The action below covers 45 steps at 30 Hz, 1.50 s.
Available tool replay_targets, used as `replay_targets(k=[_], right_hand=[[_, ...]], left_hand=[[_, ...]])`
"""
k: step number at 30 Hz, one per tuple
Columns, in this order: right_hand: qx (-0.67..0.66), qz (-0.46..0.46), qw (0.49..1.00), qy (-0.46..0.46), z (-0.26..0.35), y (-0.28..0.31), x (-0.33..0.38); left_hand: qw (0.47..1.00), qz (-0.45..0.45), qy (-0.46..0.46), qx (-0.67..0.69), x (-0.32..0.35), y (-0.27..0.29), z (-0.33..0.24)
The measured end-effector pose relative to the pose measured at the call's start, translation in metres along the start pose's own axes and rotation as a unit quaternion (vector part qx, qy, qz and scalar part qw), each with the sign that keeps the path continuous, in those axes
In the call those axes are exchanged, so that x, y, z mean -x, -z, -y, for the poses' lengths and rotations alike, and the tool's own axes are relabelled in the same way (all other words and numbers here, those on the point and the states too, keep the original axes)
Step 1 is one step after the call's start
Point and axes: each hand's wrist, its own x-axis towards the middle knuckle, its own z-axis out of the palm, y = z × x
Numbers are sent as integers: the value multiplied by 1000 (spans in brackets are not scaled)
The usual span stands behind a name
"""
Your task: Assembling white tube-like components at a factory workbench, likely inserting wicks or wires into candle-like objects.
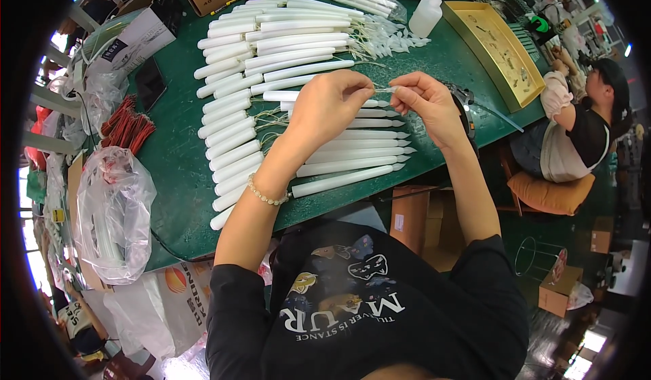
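My left hand (pixel 333 103) is closed in a pinch over the white candle-shaped sticks, its fingertips on a thin wire end. Facing it, my right hand (pixel 428 105) pinches a small clear flame-shaped tip (pixel 388 89); the two hands' fingertips almost meet. One white stick (pixel 279 96) runs under my left hand, and I cannot tell whether the hand grips it. Below my hands lie several sticks with pointed clear tips (pixel 363 178). Farther up, a row of sticks (pixel 298 43) has thin wires trailing from the right ends, beside a pile of loose clear tips (pixel 397 39).
A green table (pixel 178 176) carries a white squeeze bottle (pixel 426 17), a gold tray (pixel 498 58) of small parts, a phone (pixel 150 83), red wires (pixel 126 127) and a plastic bag (pixel 112 210). A co-worker (pixel 569 122) sits at the right. A carton (pixel 424 220) stands below the front edge.
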Motion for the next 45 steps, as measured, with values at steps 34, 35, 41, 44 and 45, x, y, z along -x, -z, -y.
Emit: replay_targets(k=[34, 35, 41, 44, 45], right_hand=[[22, -51, 998, -7, -12, -8, 3], [23, -58, 998, -10, -12, -7, 2], [31, -65, 997, -9, -12, -5, 1], [38, -59, 998, -3, -13, -4, 0], [45, -55, 997, 3, -13, -4, -1]], left_hand=[[997, 31, -14, -67, -2, -6, 3], [995, 49, -21, -84, -3, -4, 3], [964, 54, -156, -210, -4, 12, 24], [970, 39, -124, -204, -7, 5, 19], [970, 40, -124, -204, -8, 1, 15]])
